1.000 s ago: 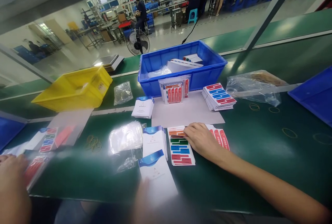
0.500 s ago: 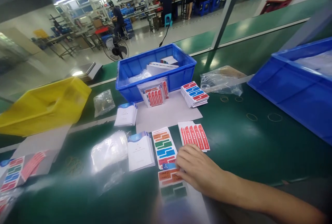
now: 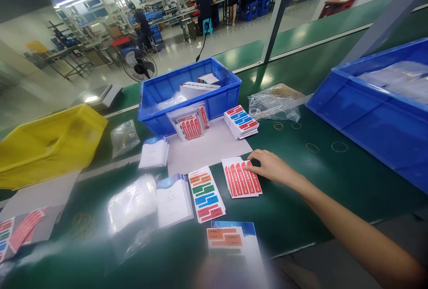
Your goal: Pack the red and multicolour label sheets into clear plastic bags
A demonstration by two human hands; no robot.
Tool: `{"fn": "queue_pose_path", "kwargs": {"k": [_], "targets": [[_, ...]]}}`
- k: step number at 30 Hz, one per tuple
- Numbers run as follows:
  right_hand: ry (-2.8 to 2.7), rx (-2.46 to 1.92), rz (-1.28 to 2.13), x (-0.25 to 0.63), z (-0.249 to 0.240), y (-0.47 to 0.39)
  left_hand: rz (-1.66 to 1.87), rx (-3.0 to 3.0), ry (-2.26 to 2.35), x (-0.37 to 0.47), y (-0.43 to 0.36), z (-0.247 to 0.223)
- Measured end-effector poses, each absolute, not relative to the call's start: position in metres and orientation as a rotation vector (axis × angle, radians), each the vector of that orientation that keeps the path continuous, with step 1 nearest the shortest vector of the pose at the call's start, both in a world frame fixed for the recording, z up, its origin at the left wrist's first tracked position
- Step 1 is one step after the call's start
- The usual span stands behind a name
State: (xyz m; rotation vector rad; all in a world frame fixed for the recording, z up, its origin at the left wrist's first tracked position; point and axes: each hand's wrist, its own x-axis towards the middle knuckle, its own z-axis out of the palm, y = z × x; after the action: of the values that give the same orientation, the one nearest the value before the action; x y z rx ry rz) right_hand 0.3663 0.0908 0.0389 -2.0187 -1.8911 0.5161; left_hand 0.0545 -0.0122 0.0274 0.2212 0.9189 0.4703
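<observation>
My right hand (image 3: 272,166) is at the upper right edge of the fanned red label sheets (image 3: 241,179), thumb and fingertips closed on the top sheet. Low in the view, a blurred patch of skin, my left hand (image 3: 217,273), holds a white and blue booklet (image 3: 250,244) with a multicoloured sticker sheet (image 3: 224,237) on top; its fingers are smeared. Between them on the table lies a stack of multicoloured sticker sheets (image 3: 206,194). Beside that stack are white booklets (image 3: 174,202) and a pile of clear plastic bags (image 3: 133,204).
A blue bin (image 3: 190,101) stands behind, with filled clear packs (image 3: 189,124) leaning on it. Banded cards (image 3: 241,121) sit to its right. A yellow bin (image 3: 53,146) is left, another blue bin (image 3: 374,115) right. Rubber bands (image 3: 312,147) lie nearby. Several people sit or stand far back.
My right hand has left the booklet and multicoloured sheet and moved up and right to the red label sheets. The booklet and its sheet have shifted slightly right and down.
</observation>
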Motion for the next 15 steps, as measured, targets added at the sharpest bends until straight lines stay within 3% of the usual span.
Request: {"fn": "queue_pose_path", "kwargs": {"k": [9,15], "targets": [[-1.709,-1.988,0.604,0.372,0.045,0.094,0.466,0.267,0.99,0.057,-0.009,0.03],[-1.685,-1.643,0.921,0.364,0.091,0.059,0.544,0.267,0.97,0.056,0.001,0.03]]}}
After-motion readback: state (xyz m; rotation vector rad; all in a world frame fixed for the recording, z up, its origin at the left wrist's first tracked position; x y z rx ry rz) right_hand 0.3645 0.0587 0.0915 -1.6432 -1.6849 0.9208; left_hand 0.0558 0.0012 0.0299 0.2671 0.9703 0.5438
